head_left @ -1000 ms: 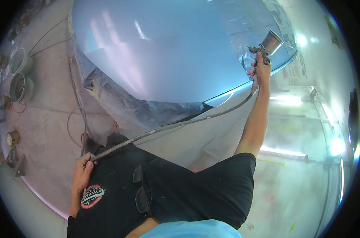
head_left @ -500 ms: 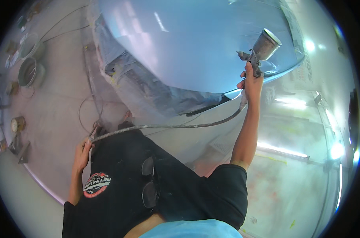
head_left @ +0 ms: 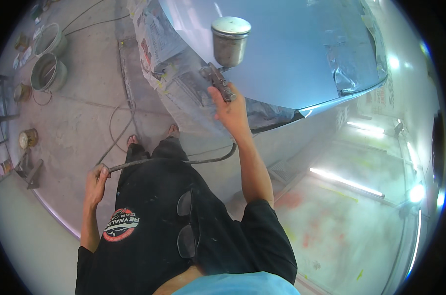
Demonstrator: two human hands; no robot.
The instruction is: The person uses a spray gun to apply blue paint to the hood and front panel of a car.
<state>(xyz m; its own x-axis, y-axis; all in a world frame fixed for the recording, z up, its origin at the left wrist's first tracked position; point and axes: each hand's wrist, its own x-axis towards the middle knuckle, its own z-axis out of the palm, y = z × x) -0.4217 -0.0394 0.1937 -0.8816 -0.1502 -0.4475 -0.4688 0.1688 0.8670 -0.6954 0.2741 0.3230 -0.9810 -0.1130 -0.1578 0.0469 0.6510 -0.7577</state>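
My right hand (head_left: 231, 109) is wrapped tight around the grip of a spray gun (head_left: 222, 73), whose metal cup (head_left: 230, 40) stands upright above my knuckles, just over the lower edge of a pale blue car panel (head_left: 282, 44). Crumpled masking paper (head_left: 164, 49) hangs along the panel's left side, touching it. A dark air hose (head_left: 183, 160) runs from under the gun, curves across my black trousers and ends in my left hand (head_left: 96, 178), where my fingers curl closed around it near my hip. My bare feet (head_left: 151, 135) stand on the grey concrete floor (head_left: 80, 118). Two round buckets (head_left: 48, 59) sit well apart on my left, with what look like small tins (head_left: 28, 138) near them, though the rim blurs them.
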